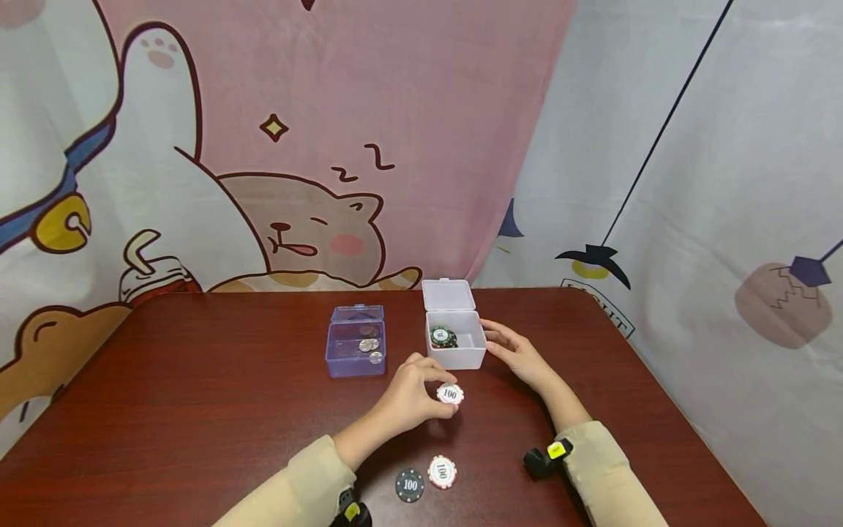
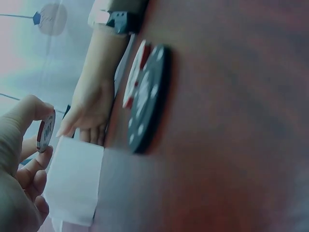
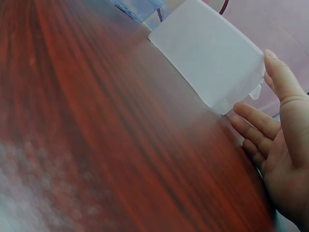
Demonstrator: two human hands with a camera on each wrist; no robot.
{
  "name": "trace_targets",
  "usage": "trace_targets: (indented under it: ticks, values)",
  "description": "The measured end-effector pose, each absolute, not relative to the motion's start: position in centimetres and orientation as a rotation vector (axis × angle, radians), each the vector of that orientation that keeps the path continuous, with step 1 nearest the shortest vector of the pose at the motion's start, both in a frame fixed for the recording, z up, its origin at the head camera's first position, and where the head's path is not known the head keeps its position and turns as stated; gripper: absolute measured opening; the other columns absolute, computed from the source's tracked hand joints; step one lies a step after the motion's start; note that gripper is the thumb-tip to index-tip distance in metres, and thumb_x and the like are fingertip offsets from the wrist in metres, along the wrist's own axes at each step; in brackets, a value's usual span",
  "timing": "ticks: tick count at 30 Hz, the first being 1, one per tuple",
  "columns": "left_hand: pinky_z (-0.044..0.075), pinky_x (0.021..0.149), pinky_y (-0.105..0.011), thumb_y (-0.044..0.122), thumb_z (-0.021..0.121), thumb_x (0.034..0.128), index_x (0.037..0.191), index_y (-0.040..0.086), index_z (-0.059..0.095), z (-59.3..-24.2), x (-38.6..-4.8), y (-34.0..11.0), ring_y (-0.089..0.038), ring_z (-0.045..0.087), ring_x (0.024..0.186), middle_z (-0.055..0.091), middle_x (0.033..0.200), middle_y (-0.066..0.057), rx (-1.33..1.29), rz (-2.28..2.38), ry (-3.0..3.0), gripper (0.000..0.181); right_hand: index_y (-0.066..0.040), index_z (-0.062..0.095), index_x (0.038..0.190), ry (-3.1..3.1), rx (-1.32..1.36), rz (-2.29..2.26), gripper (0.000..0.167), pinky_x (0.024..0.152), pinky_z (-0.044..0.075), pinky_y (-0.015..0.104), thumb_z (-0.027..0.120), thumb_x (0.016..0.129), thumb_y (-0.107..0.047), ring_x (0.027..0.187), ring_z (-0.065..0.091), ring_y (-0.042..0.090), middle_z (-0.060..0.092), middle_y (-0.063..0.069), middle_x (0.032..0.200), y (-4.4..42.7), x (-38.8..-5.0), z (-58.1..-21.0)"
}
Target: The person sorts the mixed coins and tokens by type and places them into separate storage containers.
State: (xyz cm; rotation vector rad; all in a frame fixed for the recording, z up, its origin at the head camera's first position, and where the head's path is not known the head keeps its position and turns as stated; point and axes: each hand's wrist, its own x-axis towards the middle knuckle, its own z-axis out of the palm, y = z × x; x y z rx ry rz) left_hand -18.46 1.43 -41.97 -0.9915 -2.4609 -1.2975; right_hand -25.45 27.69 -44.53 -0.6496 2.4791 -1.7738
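Note:
My left hand (image 1: pixel 416 394) pinches a white poker chip (image 1: pixel 451 394) marked 100 between thumb and fingers, above the table in front of a white plastic box (image 1: pixel 459 358). The box's lid (image 1: pixel 448 295) stands open at the back, and several dark green chips (image 1: pixel 443 337) lie inside on the left. My right hand (image 1: pixel 520 354) is at the box's right side, fingers extended, the fingertips at its wall; in the right wrist view the same hand (image 3: pixel 285 140) grips nothing. Near the front lie a black chip (image 1: pixel 410 485) and another white chip (image 1: pixel 442 472), side by side.
Left of the white box stands a blue see-through box (image 1: pixel 356 367) with its lid raised and several coins (image 1: pixel 369 345) inside. Both boxes sit toward the back of the brown wooden table (image 1: pixel 197 410). A cartoon-printed curtain (image 1: pixel 421 110) hangs behind it.

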Motion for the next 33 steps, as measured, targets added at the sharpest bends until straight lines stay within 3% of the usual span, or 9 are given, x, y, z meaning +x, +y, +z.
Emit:
trace_targets:
  ticks: [6,11,18,23,27,33]
  values:
    - [0.044,0.075,-0.028,0.015,0.086,0.0607,0.093,0.005,0.077,-41.7,-19.5,1.5,-0.014,0.051,0.086,0.065,0.087,0.004,-0.966,-1.285,-2.376,0.034,0.006,0.039,0.142,2.475,-0.664,-1.768,0.048,0.091,0.041,0.026,0.052,0.096,0.0,0.12,0.048,0.042,0.051,0.032,0.129,27.1,-24.3,-43.1]
    - [0.044,0.071,-0.029,0.016,0.086,0.0608,0.091,0.008,0.077,-41.1,-20.4,1.5,-0.012,0.049,0.084,0.065,0.087,0.005,-0.937,-1.279,-2.359,0.032,0.004,0.04,0.142,2.474,-0.649,-1.766,0.048,0.097,0.039,0.043,0.053,0.096,-0.001,0.12,0.048,0.043,0.05,0.032,0.129,27.0,-24.3,-43.0]
    - [0.042,0.069,-0.027,0.015,0.086,0.0623,0.094,0.005,0.077,-40.0,-22.1,2.0,-0.013,0.049,0.083,0.066,0.09,0.004,-0.897,-1.265,-2.351,0.034,0.003,0.04,0.142,2.465,-0.643,-1.773,0.048,0.095,0.041,0.036,0.052,0.096,0.001,0.119,0.048,0.045,0.05,0.032,0.129,27.1,-24.6,-43.2]
    - [0.04,0.068,-0.028,0.012,0.086,0.0633,0.094,0.003,0.076,-39.4,-23.4,2.1,-0.021,0.051,0.083,0.066,0.091,0.001,-0.855,-1.264,-2.343,0.034,0.003,0.04,0.142,2.464,-0.628,-1.777,0.048,0.098,0.034,0.056,0.053,0.096,-0.001,0.12,0.048,0.045,0.051,0.031,0.129,27.1,-24.5,-43.2]
    - [0.041,0.07,-0.029,0.012,0.086,0.0647,0.096,0.003,0.076,-39.2,-24.2,2.3,-0.024,0.052,0.086,0.066,0.092,-0.002,-0.805,-1.283,-2.37,0.034,0.002,0.04,0.143,2.453,-0.624,-1.784,0.049,0.098,0.032,0.059,0.053,0.096,-0.001,0.12,0.047,0.045,0.05,0.032,0.129,27.2,-24.6,-43.2]
    - [0.041,0.072,-0.028,0.016,0.084,0.0676,0.097,0.007,0.076,-39.6,-25.0,2.7,-0.017,0.049,0.087,0.065,0.093,0.001,-0.741,-1.268,-2.421,0.032,0.001,0.04,0.143,2.45,-0.62,-1.784,0.048,0.098,0.033,0.058,0.053,0.096,-0.002,0.12,0.048,0.045,0.051,0.031,0.13,27.1,-24.6,-43.2]
